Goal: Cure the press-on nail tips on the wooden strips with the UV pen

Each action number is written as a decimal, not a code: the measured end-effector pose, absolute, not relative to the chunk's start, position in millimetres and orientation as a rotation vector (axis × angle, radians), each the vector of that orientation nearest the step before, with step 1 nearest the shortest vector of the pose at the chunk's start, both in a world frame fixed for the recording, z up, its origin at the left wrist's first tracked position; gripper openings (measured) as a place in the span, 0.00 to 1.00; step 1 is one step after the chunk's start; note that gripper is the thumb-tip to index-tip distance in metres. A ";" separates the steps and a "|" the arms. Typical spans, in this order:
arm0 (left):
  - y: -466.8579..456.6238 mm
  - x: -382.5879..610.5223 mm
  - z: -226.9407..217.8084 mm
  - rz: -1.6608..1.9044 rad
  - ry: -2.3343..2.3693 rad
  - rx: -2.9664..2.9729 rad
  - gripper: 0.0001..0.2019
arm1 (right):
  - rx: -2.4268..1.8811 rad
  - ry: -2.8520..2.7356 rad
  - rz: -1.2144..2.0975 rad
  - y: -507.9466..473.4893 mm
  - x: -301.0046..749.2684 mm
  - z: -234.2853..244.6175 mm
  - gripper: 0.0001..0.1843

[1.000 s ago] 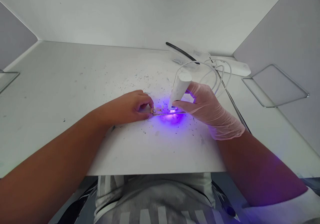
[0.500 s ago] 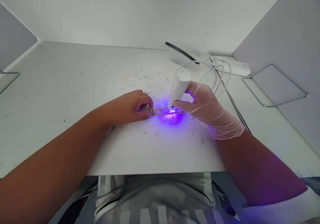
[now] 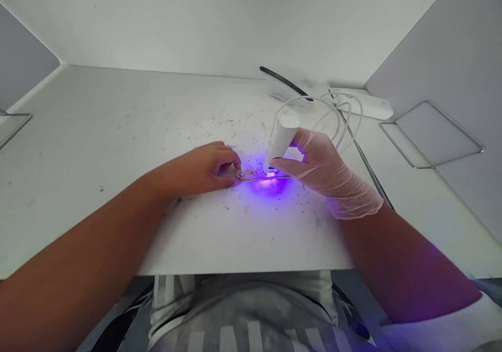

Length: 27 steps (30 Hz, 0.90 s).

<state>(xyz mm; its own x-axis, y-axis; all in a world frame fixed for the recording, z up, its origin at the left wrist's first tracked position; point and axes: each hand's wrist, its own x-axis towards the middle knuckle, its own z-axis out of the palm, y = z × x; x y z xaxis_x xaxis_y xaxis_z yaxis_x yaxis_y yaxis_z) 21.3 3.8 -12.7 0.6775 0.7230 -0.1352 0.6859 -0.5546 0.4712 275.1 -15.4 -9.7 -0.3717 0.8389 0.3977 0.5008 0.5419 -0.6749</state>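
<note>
In my gloved right hand (image 3: 319, 163) I hold a white handheld UV lamp (image 3: 283, 135), tilted with its lower end down over a thin narrow strip (image 3: 254, 179). Violet light spreads from the lamp's tip across the strip and the table around it. Small shiny pieces sit along the strip, too small to name. My bare left hand (image 3: 204, 168) rests on the table, its thumb and finger closed on the strip's left end. The strip's right end lies by my right fingers and is partly lost in the glow.
A white cable (image 3: 339, 116) loops behind my right hand toward a white power strip (image 3: 368, 105). A dark curved bar (image 3: 285, 82) and clear plastic lie at the back. Metal wire frames (image 3: 431, 134) stick out from the side panels. Tiny scraps (image 3: 223, 122) speckle the white tabletop (image 3: 98, 132).
</note>
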 end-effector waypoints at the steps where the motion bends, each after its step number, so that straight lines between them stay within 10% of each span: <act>1: 3.9 21.3 -12.8 0.097 1.088 2.398 0.14 | -1.077 -2.042 0.582 -15.4 275.1 -9.7 0.05; 27: 3.8 21.1 -13.2 0.106 1.067 2.398 0.13 | -1.063 -2.056 0.554 -14.8 275.7 -10.1 0.05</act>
<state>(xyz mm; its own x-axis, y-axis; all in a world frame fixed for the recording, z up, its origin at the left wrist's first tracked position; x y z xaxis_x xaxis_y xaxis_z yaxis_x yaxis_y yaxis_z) 21.1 3.8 -13.2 0.6886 0.7132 -0.1315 0.6736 -0.5618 0.4803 275.7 -14.8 -10.1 -0.3798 0.8257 0.4172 0.5045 0.5629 -0.6547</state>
